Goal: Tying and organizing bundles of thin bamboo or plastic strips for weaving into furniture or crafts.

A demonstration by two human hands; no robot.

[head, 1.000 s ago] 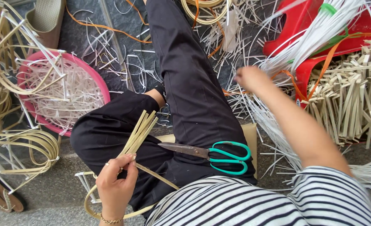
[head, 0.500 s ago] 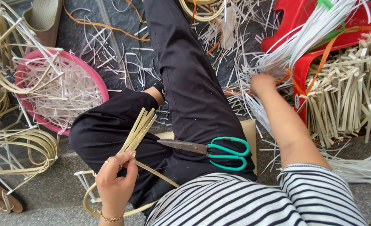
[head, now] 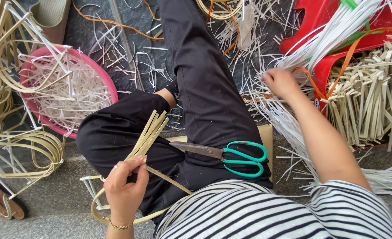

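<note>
Pinching a fan of pale cane strips (head: 149, 132), the left hand (head: 125, 186) holds steady while the right hand (head: 281, 83) has drawn back from the red stool (head: 320, 26) into loose white strips (head: 289, 119), fingers curled; scissors (head: 231, 155) rest on the lap.

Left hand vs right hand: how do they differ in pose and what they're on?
The left hand is closed on a bundle of tan strips near the lap; the right hand reaches out into white strips by the red stool. The left hand's arm is bent close to the body; the right hand's arm is stretched out. The left hand's wrist has a bracelet; the right hand's looks bare. Both are bare and on strip material.
</note>
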